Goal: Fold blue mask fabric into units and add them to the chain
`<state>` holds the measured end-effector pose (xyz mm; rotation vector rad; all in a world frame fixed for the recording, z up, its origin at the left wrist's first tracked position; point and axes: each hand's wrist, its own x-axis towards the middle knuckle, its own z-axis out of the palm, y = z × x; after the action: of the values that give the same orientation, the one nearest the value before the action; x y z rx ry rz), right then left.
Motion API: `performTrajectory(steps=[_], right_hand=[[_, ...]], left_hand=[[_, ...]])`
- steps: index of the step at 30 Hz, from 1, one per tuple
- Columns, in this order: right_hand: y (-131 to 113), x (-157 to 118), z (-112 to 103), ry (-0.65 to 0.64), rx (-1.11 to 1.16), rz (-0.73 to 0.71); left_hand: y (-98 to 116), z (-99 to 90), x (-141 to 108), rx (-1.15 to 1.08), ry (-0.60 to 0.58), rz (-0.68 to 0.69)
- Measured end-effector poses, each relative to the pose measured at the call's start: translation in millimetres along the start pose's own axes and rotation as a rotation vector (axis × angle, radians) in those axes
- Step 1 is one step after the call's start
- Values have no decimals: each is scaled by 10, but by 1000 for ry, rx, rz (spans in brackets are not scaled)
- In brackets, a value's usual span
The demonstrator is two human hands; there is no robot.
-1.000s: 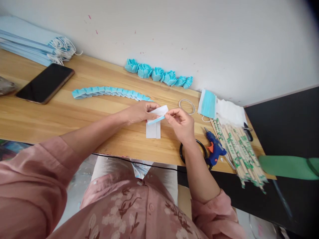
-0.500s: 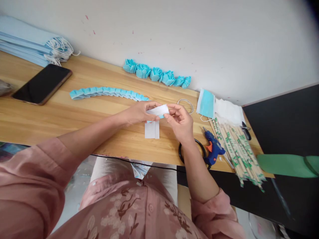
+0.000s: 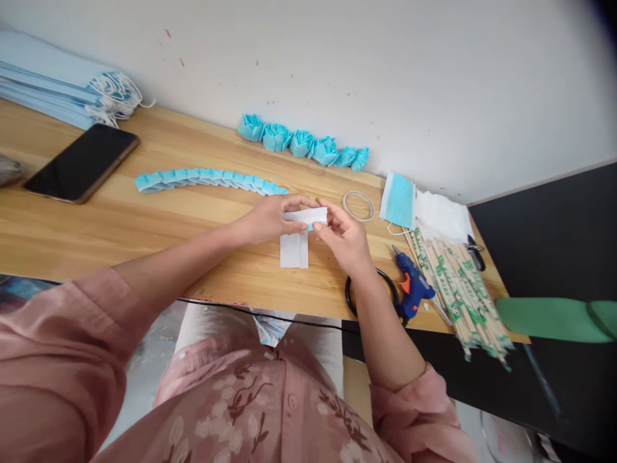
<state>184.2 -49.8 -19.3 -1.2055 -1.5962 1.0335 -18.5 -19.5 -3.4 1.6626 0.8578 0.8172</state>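
Observation:
A folded white and light-blue piece (image 3: 308, 216) is held between both hands over the table. My left hand (image 3: 274, 217) grips its left end between thumb and fingers. At the right end, my right hand (image 3: 344, 235) pinches it with thumb and fingertips. Just below lies a white folded square (image 3: 292, 251) on the wood. A curved row of pleated blue pieces (image 3: 207, 178) ends close behind my left hand. Farther back, several blue flower shapes (image 3: 302, 143) stand in a line by the wall.
A phone (image 3: 81, 164) and stacked masks (image 3: 53, 77) occupy the left. To the right are a tape ring (image 3: 358, 206), blue mask (image 3: 399, 200), glue gun (image 3: 412, 280), wrapped sticks (image 3: 463, 289) and black ring (image 3: 348, 297). A black cable (image 3: 231, 307) runs along the front edge.
The held piece has tilted down to nearly level at its right end. My right hand has shifted slightly left, its thumb and fingers moving along the piece.

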Motion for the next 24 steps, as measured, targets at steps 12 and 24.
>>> performTrajectory(steps=[12, 24], right_hand=[[-49, 21, 40, 206, 88, -56], [-21, 16, 58, 178, -5, -112]], left_hand=[[-18, 197, -42, -424, 11, -115], [-20, 249, -65, -411, 178, -133]])
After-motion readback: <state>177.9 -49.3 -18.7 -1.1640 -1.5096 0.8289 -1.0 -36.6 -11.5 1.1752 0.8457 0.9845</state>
